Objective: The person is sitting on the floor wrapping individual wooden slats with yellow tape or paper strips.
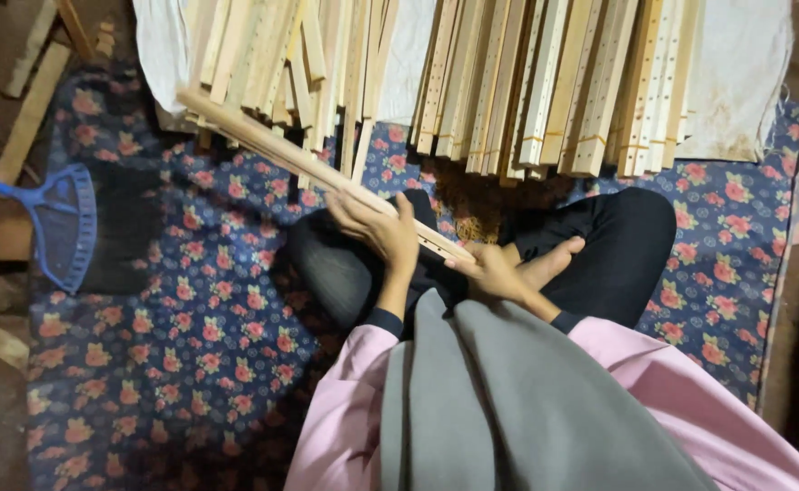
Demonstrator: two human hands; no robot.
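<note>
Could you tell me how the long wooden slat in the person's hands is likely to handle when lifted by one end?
The wooden slat looks stiff and probably light, being thin. Held by the left hand and right hand near one end, its long free end would likely droop or swing.

There is one camera, on the person's head. It looks straight down, close to the lap and hands in the middle of the frame. The top edge shows a wood pile point(527, 82).
</note>
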